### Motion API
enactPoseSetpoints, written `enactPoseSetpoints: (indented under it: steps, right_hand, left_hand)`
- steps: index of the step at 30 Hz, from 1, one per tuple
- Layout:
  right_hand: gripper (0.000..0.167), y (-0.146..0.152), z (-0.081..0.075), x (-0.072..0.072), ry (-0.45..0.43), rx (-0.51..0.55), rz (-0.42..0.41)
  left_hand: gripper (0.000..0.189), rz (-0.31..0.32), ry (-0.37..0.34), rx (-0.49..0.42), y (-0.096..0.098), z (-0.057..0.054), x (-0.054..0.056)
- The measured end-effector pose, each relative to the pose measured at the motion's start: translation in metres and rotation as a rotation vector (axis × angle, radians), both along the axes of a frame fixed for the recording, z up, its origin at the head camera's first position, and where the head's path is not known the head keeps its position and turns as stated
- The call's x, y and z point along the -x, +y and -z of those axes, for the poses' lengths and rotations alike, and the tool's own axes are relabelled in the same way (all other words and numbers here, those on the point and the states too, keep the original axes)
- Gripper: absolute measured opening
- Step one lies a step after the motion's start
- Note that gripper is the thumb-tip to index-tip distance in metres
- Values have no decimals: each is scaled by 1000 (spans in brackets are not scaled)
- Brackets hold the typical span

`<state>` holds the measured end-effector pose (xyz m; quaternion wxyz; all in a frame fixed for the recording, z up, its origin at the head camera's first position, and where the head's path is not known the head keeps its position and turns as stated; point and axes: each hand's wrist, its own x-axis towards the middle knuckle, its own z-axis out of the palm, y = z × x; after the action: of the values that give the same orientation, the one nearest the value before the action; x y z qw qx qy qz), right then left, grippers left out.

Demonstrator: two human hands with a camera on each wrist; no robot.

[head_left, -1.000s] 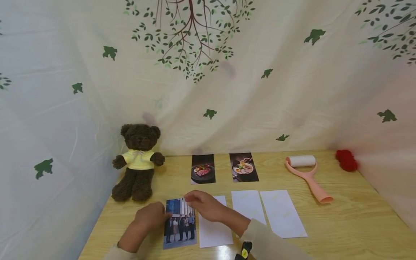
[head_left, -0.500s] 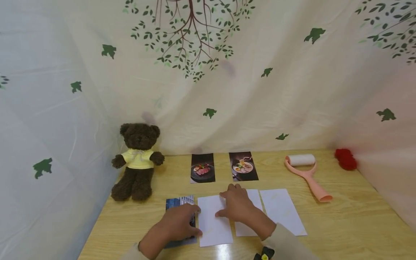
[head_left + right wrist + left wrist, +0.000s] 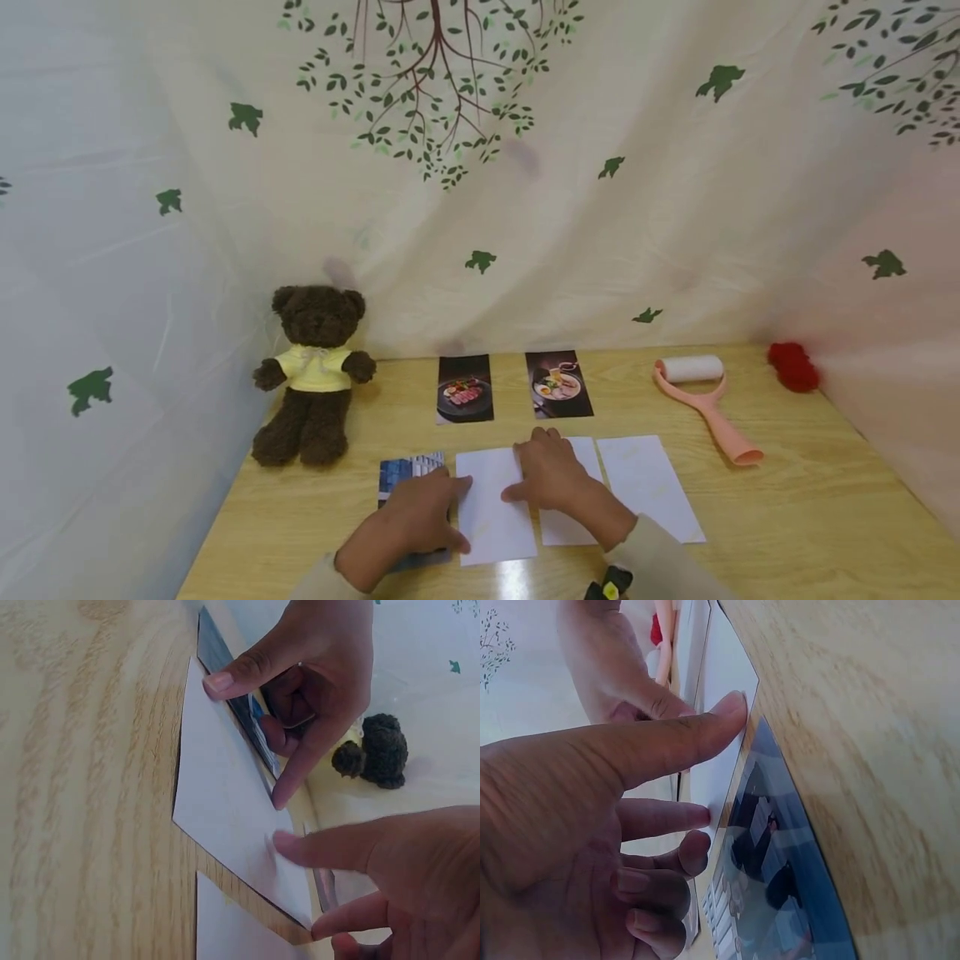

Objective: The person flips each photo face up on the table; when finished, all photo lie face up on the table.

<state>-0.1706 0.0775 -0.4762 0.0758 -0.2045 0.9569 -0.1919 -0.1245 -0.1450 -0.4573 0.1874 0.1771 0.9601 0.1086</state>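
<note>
Face down on the table lies a white card (image 3: 491, 533), with both my hands at its sides. My left hand (image 3: 420, 512) touches its left edge with thumb and forefinger spread apart; the other fingers bend inward. My right hand (image 3: 551, 475) has its thumb (image 3: 289, 845) over the card and its forefinger (image 3: 349, 916) at the far right corner. Under my left hand, partly hidden, is a photo card (image 3: 393, 475) of people before a building. Two more white cards lie to the right, the nearer one (image 3: 562, 529) partly covered by my right hand, the other (image 3: 652, 492) fully visible.
Behind are two food photo cards, one of sliced meat (image 3: 465, 392) and one of a noodle bowl (image 3: 558, 385). A brown teddy bear (image 3: 315, 367) sits at the left. At the right are a pink-handled lint roller (image 3: 708, 400) and a red fuzzy object (image 3: 793, 367). Curtains (image 3: 420, 308) enclose the table.
Both hands have moved right from the people photo card to the sides of the white card beside it. Over the last half second they have barely shifted.
</note>
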Motion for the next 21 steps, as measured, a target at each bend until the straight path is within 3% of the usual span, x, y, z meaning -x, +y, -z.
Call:
enactPoseSetpoints:
  steps: [5, 11, 21]
  right_hand:
    - [43, 0, 0, 7, -14, 74, -1]
    - [33, -2, 1, 16, -112, 170, 91]
    - [28, -6, 5, 24, -151, 197, 132]
  left_hand:
    - [82, -9, -4, 9, 1, 1, 2]
    - [83, -13, -26, 46, 3, 0, 3]
    - [84, -17, -45, 62, 4, 2, 5]
